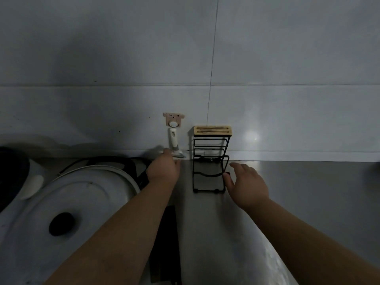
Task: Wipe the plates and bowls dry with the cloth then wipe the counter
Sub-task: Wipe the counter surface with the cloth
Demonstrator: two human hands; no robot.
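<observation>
Black rack stands between hands; counter rightward lies bare.

i count two hands out in front of me — my left hand and my right hand. one black wire rack stands on the one steel counter. one white peeler hangs from one pink hook on the wall. one round white lid — and one black knob on it.
</observation>
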